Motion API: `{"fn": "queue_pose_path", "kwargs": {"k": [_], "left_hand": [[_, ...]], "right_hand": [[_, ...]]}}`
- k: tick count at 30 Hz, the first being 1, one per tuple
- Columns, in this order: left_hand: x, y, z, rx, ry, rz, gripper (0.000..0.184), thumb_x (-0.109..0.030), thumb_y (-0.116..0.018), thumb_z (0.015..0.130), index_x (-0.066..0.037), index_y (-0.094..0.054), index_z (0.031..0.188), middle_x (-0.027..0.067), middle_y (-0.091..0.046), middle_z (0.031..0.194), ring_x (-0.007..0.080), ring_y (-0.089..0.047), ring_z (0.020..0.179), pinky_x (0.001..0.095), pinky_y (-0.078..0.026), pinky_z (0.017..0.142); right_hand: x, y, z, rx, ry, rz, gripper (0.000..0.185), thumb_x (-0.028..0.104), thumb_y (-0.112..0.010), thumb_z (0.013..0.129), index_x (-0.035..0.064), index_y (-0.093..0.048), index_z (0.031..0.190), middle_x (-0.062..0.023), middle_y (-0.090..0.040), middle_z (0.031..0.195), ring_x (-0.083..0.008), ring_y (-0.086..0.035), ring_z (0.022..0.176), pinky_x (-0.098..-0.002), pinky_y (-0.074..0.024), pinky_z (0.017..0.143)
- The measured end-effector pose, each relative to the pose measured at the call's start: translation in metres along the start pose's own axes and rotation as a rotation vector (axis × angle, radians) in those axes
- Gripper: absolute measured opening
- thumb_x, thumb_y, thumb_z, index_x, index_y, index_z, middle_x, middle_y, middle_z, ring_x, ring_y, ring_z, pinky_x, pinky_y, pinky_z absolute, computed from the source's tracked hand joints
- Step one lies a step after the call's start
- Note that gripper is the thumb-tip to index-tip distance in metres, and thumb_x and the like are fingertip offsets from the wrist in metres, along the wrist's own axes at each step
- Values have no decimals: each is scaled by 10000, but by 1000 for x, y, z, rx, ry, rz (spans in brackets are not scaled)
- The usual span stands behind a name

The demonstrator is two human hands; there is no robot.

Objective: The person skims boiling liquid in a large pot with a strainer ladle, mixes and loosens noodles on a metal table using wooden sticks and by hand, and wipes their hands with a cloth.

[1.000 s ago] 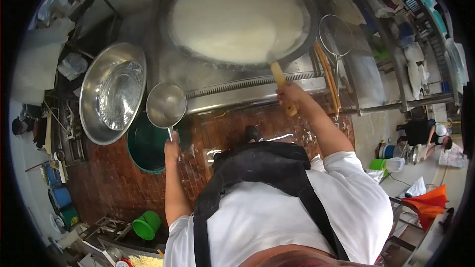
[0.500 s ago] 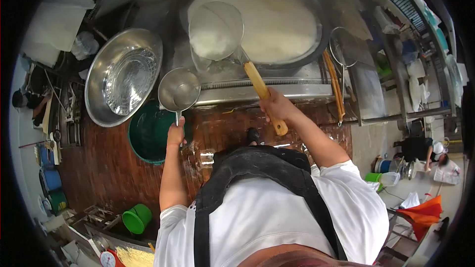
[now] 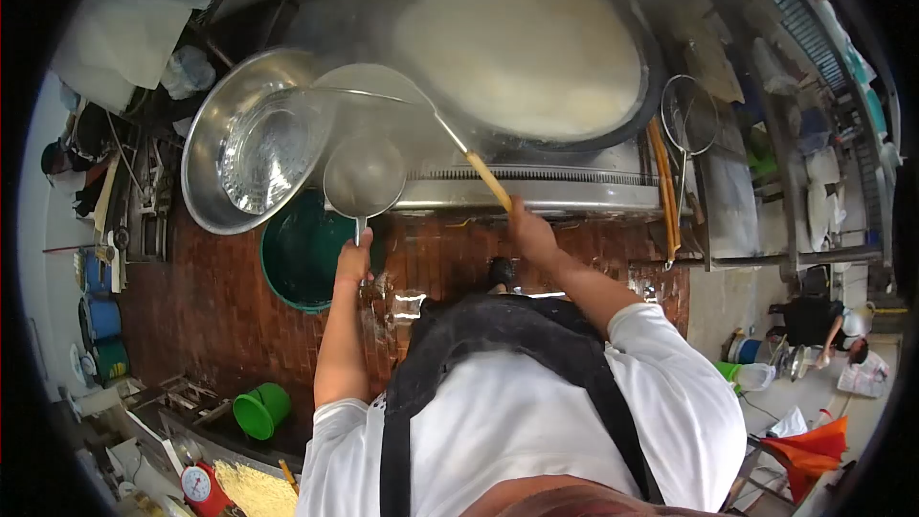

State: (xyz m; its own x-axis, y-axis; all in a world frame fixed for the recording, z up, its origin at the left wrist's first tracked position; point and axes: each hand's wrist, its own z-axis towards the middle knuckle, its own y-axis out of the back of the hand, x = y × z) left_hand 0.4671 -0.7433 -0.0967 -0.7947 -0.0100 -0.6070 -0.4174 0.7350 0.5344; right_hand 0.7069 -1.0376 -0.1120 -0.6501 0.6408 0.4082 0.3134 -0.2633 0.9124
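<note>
Wooden-handled strainer [image 3: 486, 176] in right hand's [image 3: 532, 233] grasp, round silvery ladle [image 3: 365, 178] clasped by left hand [image 3: 354, 257], pale liquid [image 3: 522, 48] in wide pan [image 3: 655, 96], metal stove [image 3: 574, 194], glistening brown floor [image 3: 215, 311].

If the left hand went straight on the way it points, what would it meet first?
Leading with the ladle it holds, the left hand would likely meet the strainer in the right hand first; depth is unclear, so the ladle might pass below it.

Open room above the pot [image 3: 584, 143], strainer [image 3: 375, 94] in the way toward basin [image 3: 209, 158]
</note>
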Motion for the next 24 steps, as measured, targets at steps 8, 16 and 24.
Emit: {"fn": "queue_pose_path", "kwargs": {"k": [8, 16, 24], "left_hand": [[3, -7, -2, -7, -6, -84, 762, -594, -489, 922, 155, -546, 1046, 164, -571, 673, 263, -581, 456, 384, -494, 406], [14, -9, 10, -5, 28, -107, 764, -599, -484, 927, 156, -540, 1031, 155, -528, 609, 278, -567, 405, 380, -473, 384], [23, -9, 21, 3, 31, -130, 728, -597, -491, 925, 119, -557, 1038, 144, -529, 596, 277, -566, 406, 379, -468, 381]], "right_hand": [[-58, 53, 41, -188, 137, 123, 420, 218, -523, 949, 33, -380, 1298, -253, -649, 778, -476, -626, 695, -567, -481, 597], [-217, 192, 161, -338, -476, -123, 451, 162, -480, 886, 15, -381, 1301, -341, -643, 931, -497, -634, 903, -563, -496, 810], [-311, 159, 124, 414, -95, -650, 297, 293, -708, 729, 13, -715, 828, -199, -705, 839, -365, -699, 843, -432, -555, 757]]}}
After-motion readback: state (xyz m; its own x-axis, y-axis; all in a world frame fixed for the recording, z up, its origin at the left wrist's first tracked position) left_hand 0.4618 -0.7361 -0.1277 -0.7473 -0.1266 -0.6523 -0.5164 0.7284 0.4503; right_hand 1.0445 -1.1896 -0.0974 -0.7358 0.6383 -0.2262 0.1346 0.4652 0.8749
